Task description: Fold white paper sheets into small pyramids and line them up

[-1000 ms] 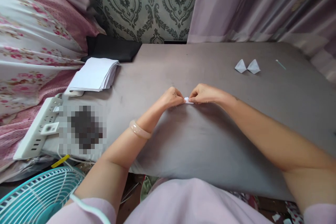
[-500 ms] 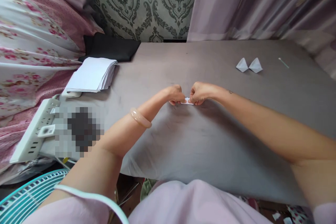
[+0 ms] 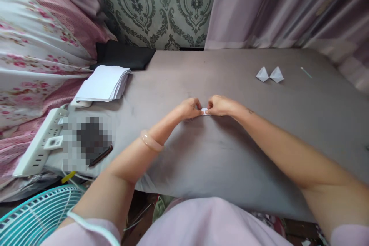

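Left hand (image 3: 191,108) and right hand (image 3: 220,105) pinch paper (image 3: 204,110) (white, folded) — less showing than before.

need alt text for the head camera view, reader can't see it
A person's left hand and right hand pinch a small folded white paper at a grey surface. Farther back on the right lie two white folded shapes and a thin stick; on the left are a paper stack and a power strip.
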### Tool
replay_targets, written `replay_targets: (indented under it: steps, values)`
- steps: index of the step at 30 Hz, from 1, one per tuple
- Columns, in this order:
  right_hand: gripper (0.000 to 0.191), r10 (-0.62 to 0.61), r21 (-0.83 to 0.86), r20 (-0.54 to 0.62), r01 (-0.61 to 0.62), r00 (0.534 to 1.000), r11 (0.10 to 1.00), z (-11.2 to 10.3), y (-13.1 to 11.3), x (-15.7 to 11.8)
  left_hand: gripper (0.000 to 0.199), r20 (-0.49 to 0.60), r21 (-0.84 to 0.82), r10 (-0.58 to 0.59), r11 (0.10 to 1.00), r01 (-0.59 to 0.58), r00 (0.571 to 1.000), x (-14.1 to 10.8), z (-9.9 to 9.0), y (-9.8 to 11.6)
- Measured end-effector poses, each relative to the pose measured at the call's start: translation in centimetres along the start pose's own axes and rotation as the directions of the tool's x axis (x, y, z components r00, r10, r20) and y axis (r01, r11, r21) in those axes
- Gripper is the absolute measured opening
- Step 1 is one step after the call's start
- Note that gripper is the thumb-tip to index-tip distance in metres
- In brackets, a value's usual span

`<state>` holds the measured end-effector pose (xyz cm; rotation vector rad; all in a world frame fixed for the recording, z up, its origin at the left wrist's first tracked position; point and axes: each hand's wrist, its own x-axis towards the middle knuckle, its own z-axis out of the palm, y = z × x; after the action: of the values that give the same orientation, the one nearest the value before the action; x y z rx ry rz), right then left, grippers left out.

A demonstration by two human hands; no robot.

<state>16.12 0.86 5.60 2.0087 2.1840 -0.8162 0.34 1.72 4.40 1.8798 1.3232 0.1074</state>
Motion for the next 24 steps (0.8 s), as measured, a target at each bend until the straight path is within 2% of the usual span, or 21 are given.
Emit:
replay_targets:
  steps: [3,6,9,11,14,16,18,21,24]
  values:
    - [0.009,-0.067,0.072,-0.150,0.079,0.986,0.994,1.8,1.2,-1.1,0.022,-0.103,0.001,0.067,0.998,-0.067,0.992,-0.8,1.2,-1.1]
    - [0.007,-0.149,0.079,-0.334,0.185,0.931,0.980,3.5,1.8,-2.2,0.019,-0.169,0.003,0.111,0.994,-0.112,0.979,-1.5,2.3,-1.7]
    - [0.006,-0.179,0.112,-0.458,0.256,0.871,0.960,5.0,1.9,-3.1,0.017,-0.328,0.041,0.214,0.976,-0.213,0.920,-2.2,3.3,-2.1]
    - [0.007,-0.160,0.173,-0.499,0.278,0.852,0.945,5.6,1.8,-3.4,0.016,-0.363,0.021,0.265,0.961,-0.277,0.893,-2.5,3.6,-2.4]
    - [0.014,-0.072,0.398,-0.534,0.326,0.842,0.858,6.1,1.6,-3.4,0.019,-0.349,-0.174,0.245,0.931,-0.320,0.904,-2.6,3.6,-2.7]
    - [0.025,-0.018,0.561,-0.539,0.375,0.842,0.738,6.0,1.6,-3.5,0.024,-0.355,-0.370,0.212,0.863,-0.345,0.911,-2.7,3.4,-2.7]
    - [0.033,-0.007,0.660,-0.502,0.388,0.865,0.644,5.9,1.5,-3.7,0.028,-0.373,-0.521,0.180,0.772,-0.366,0.910,-2.9,3.1,-2.5]
    - [0.034,-0.075,0.698,-0.405,0.361,0.911,0.619,5.5,1.3,-4.3,0.032,-0.352,-0.624,0.151,0.698,-0.351,0.924,-3.3,2.9,-2.1]
    - [0.036,-0.106,0.682,-0.387,0.362,0.916,0.636,5.2,0.9,-4.9,0.035,-0.307,-0.681,0.131,0.661,-0.313,0.943,-3.7,2.9,-1.7]
